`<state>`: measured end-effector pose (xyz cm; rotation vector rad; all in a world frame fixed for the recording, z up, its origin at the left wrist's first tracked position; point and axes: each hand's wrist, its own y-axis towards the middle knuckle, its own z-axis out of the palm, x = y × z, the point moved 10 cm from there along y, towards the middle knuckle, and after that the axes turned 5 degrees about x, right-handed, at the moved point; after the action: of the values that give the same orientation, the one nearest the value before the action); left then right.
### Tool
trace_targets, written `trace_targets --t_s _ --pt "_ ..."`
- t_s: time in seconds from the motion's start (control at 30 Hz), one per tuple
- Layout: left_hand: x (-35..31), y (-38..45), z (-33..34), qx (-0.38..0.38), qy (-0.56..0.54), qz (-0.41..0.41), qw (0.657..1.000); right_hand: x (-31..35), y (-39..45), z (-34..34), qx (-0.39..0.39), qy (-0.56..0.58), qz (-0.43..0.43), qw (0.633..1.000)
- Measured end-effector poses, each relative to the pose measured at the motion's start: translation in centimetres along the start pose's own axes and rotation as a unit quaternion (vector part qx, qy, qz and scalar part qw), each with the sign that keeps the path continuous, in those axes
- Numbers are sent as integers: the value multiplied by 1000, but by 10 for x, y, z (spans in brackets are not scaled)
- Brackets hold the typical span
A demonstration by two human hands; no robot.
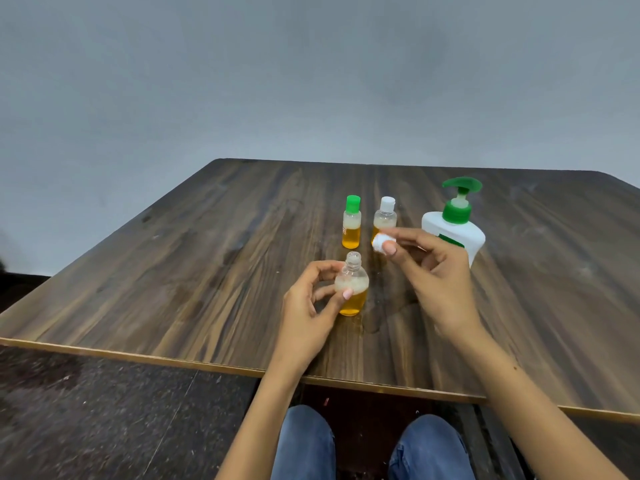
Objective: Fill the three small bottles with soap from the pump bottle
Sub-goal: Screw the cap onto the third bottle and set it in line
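On the dark wooden table, the left hand grips with curled fingers an uncapped round clear bottle of amber soap. The right hand pinches a small white cap just above. Farther off stand a green-capped small bottle, a white-capped small bottle, and to the right a white pump bottle with green pump.

Wood table, grey wall, dk floor

A dark wooden table stands by a grey wall; speckled dark floor lies below.
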<state>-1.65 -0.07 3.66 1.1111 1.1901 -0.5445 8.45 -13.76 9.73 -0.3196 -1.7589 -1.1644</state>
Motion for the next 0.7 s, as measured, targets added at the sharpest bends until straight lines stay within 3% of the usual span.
trace_targets --t_s 0.1,0.23,0.7 --pt "1 0 -1 -4 1 0 1000 -7 9 8 -12 109 32 993" --pt "3 1 -1 4 7 -5 1000 -7 14 23 37 116 33 992" --pt "4 0 -1 10 6 -5 1000 -9 16 35 158 -20 6 987"
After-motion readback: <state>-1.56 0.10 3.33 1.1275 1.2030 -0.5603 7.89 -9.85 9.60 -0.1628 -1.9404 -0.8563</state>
